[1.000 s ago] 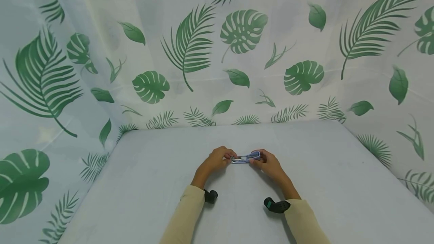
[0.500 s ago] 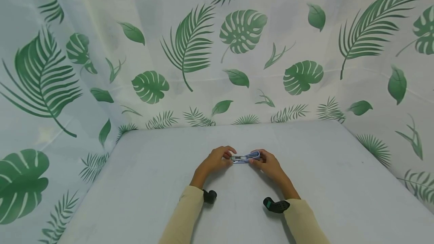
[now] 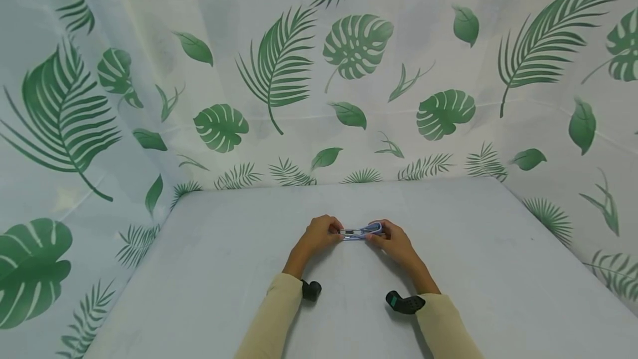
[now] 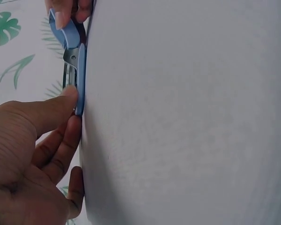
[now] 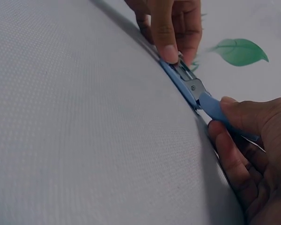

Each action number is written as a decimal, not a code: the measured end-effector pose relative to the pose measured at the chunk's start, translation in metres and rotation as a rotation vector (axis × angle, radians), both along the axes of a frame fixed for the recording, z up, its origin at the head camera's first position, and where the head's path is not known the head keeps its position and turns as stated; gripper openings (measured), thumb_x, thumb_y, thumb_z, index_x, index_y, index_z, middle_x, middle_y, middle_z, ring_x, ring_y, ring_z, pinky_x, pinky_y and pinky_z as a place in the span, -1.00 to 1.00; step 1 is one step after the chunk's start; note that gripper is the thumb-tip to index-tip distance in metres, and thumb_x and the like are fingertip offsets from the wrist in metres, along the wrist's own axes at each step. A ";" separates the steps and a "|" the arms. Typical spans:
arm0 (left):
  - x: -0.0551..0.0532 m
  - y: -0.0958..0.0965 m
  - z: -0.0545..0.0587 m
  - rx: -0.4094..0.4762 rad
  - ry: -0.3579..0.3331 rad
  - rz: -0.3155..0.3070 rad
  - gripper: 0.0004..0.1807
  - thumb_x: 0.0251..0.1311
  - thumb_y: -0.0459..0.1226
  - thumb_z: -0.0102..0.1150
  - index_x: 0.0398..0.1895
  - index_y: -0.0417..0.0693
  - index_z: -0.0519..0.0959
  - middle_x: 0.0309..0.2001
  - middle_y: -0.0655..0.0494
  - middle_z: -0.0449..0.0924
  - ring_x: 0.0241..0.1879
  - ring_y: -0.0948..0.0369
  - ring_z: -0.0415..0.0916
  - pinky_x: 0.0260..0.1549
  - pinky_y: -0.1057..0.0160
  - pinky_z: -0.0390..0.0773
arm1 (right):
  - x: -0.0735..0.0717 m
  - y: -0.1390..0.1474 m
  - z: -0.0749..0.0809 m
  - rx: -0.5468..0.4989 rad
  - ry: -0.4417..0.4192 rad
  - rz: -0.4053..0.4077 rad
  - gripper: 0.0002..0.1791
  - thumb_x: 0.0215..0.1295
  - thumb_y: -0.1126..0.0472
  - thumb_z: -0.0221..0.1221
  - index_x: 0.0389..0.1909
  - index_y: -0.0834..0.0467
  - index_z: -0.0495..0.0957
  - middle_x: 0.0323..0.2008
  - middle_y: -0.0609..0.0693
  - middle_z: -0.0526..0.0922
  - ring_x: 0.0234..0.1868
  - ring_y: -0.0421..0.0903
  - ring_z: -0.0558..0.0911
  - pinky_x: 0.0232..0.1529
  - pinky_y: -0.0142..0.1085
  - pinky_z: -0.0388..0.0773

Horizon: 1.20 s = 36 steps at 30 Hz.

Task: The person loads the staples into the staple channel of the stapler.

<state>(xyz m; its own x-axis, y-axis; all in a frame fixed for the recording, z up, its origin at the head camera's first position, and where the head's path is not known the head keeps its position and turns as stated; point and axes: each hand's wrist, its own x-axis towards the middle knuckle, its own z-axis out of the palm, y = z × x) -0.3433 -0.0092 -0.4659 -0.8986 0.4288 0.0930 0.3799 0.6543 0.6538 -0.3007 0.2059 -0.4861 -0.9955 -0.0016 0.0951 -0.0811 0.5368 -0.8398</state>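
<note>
A blue stapler [image 3: 358, 235] lies on the white table with its cover [image 5: 213, 107] folded back and its metal magazine [image 4: 70, 75] bared. My left hand [image 3: 320, 234] is at the magazine end; in the left wrist view its thumb [image 4: 69, 96] presses on the magazine while a fingertip touches the end of the blue base [image 4: 81, 79]. At the other end, my right hand [image 3: 396, 242] holds the folded-back cover between thumb [image 5: 239, 112] and fingers. Whether anything small sits under the left thumb is hidden.
The white table [image 3: 199, 270] extends around both hands. A white curtain with green leaves [image 3: 359, 115] hangs behind it and at the sides. Black cameras sit on the left wrist [image 3: 312, 291] and right wrist [image 3: 405, 303].
My left fingers lay over the magazine, lifted off half a second ago, and are now back down at its end. The right hand and stapler have stayed nearly still.
</note>
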 end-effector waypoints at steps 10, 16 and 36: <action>0.002 -0.002 0.000 0.016 0.013 -0.005 -0.87 -0.03 -0.27 0.31 -0.39 -0.08 0.59 -0.46 0.19 0.50 -0.43 0.33 0.41 -0.39 0.37 0.41 | 0.003 -0.002 -0.001 -0.030 -0.002 0.002 -0.58 0.13 0.07 0.22 -0.02 0.16 0.46 -0.24 0.03 0.60 -0.36 -0.13 0.46 -0.38 -0.33 0.38; 0.001 -0.003 -0.002 0.017 0.035 -0.014 -0.87 -0.02 -0.26 0.30 -0.39 -0.08 0.59 -0.44 0.17 0.50 -0.42 0.33 0.42 -0.37 0.37 0.41 | 0.002 -0.004 0.000 -0.058 0.005 -0.002 -0.58 0.14 0.10 0.21 0.00 0.19 0.43 -0.19 0.07 0.62 -0.32 -0.12 0.51 -0.34 -0.32 0.41; 0.007 0.004 0.010 -0.059 0.053 0.023 -0.88 -0.04 -0.26 0.32 -0.42 -0.05 0.59 -0.43 0.17 0.51 -0.41 0.31 0.41 -0.40 0.30 0.38 | 0.007 -0.016 0.008 0.183 0.211 -0.075 -0.63 0.20 0.04 0.15 0.01 0.01 0.38 -0.06 0.09 0.59 -0.29 -0.04 0.65 -0.23 -0.08 0.48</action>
<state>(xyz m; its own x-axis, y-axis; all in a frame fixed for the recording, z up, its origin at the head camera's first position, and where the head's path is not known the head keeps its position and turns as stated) -0.3368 -0.0050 -0.4559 -0.9026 0.4146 0.1156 0.3975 0.7003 0.5930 -0.2937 0.1901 -0.4777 -0.9517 0.0349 0.3052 -0.1983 0.6889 -0.6972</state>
